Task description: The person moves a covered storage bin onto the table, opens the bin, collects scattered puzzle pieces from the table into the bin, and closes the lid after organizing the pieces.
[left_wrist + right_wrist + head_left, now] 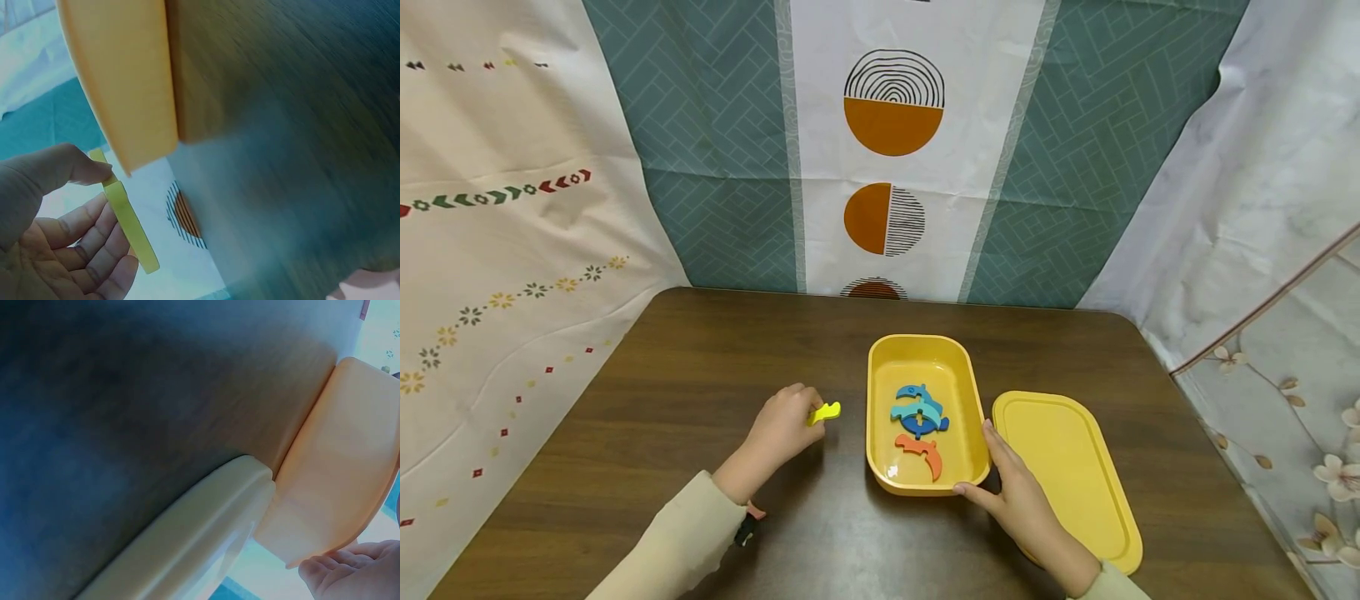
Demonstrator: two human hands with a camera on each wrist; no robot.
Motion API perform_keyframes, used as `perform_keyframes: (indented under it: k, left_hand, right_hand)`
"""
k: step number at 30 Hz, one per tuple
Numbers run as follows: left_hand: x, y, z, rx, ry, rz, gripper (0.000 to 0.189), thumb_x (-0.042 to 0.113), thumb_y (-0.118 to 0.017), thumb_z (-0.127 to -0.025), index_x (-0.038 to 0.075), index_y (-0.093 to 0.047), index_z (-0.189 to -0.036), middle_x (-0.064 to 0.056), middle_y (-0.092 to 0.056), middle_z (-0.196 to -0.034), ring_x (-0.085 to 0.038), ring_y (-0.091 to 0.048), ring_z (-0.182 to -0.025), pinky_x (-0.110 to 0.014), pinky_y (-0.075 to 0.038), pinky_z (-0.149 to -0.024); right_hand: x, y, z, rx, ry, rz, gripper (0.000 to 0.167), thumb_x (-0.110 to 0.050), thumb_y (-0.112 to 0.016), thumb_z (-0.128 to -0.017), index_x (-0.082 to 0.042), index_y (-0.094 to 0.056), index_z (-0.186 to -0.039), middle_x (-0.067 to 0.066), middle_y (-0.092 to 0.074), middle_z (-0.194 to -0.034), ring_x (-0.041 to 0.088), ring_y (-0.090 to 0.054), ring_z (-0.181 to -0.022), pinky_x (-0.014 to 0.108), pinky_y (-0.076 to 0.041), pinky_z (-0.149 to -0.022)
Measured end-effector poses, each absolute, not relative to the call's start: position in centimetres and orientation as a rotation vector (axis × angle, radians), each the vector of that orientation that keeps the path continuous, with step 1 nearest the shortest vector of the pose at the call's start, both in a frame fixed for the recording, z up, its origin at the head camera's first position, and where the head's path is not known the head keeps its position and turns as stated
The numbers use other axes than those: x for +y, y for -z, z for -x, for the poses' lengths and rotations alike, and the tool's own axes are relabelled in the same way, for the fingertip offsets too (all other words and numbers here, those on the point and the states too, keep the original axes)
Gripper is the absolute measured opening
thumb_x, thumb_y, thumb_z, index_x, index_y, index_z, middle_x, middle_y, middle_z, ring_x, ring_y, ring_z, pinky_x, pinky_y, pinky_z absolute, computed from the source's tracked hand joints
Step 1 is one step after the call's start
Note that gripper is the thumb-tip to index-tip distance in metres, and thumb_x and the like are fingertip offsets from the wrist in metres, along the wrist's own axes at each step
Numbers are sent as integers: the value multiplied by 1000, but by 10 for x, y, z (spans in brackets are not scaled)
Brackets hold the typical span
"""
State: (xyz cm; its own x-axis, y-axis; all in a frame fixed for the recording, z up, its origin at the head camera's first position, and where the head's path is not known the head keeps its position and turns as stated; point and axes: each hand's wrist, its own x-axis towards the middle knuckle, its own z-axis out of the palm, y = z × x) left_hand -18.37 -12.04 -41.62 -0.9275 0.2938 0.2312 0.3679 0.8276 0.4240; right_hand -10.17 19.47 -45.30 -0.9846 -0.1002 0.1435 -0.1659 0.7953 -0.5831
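My left hand (pixel 785 423) pinches a flat, bright yellow shaped piece (pixel 826 412) above the table, left of the yellow box. In the left wrist view the thumb and fingertips hold this yellow piece (pixel 133 226) near one end. The right hand (pixel 1017 493) holds the near right corner of the yellow box (pixel 877 375), thumb at the front rim and fingers along the right side. Inside the box lie a blue piece (pixel 935 403), a teal piece (pixel 904 412), a dark blue piece (pixel 917 427) and an orange animal-like piece (pixel 931 457); the blue ones overlap.
A yellow lid (pixel 1060 458) lies right of the box, partly behind the right hand. By the left sleeve are a pink piece (pixel 756 511) and a black piece (pixel 745 531), partly hidden. Curtains (pixel 722 167) hang behind the brown table (pixel 737 342).
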Motion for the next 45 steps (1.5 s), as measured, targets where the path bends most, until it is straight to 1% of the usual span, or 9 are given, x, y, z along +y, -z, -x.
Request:
perform_keyframes:
  k: [10, 17, 24, 32, 40, 45]
  left_hand:
    - [-104, 406, 180, -2754, 700, 620, 15, 2, -70, -66, 0, -64, -79, -4, -56, -72, -18, -49, -65, -32, -44, -62]
    - [-93, 400, 180, -2734, 727, 659, 16, 5, -73, -68, 1, -65, -82, -4, -58, -75, -17, -49, -68, -33, -45, -65]
    - [-82, 396, 178, -2758, 791, 700, 17, 6, -75, -71, 1, -66, -84, -7, -59, -78, -18, -50, -71, -34, -47, -68]
    - [-71, 390, 176, -2785, 786, 767, 18, 9, -74, -73, 1, -66, -88, -3, -55, -75, -16, -46, -68, -30, -44, -65]
    - [-56, 382, 177, -2797, 802, 864, 20, 10, -75, -75, 1, -66, -91, -7, -60, -84, -19, -49, -74, -34, -47, -72]
    - [-46, 378, 178, -2811, 781, 902, 20, 12, -75, -77, 2, -66, -92, -6, -61, -86, -19, -51, -76, -35, -48, -76]
  right_hand:
    - [195, 454, 102, -2865, -946, -207, 94, -33, -79, -74, -1, -30, -147, 17, -32, -152, 38, -36, -135, 53, -36, -103]
    - [195, 453, 103, -2889, -960, -194, 94, -33, -79, -75, -2, -29, -148, 17, -31, -152, 38, -35, -136, 53, -35, -104]
    - [194, 453, 103, -2894, -966, -190, 94, -34, -79, -75, -1, -29, -148, 17, -30, -153, 38, -34, -136, 54, -34, -104]
    - [194, 453, 104, -2905, -973, -186, 95, -35, -78, -75, -2, -29, -148, 16, -30, -153, 38, -33, -137, 54, -34, -105]
    - [194, 454, 103, -2890, -958, -190, 94, -35, -79, -75, -2, -30, -148, 17, -31, -152, 38, -35, -136, 54, -35, -104]
    - [195, 454, 103, -2879, -943, -207, 94, -34, -79, -75, -1, -30, -147, 17, -32, -152, 38, -36, -135, 53, -36, -103]
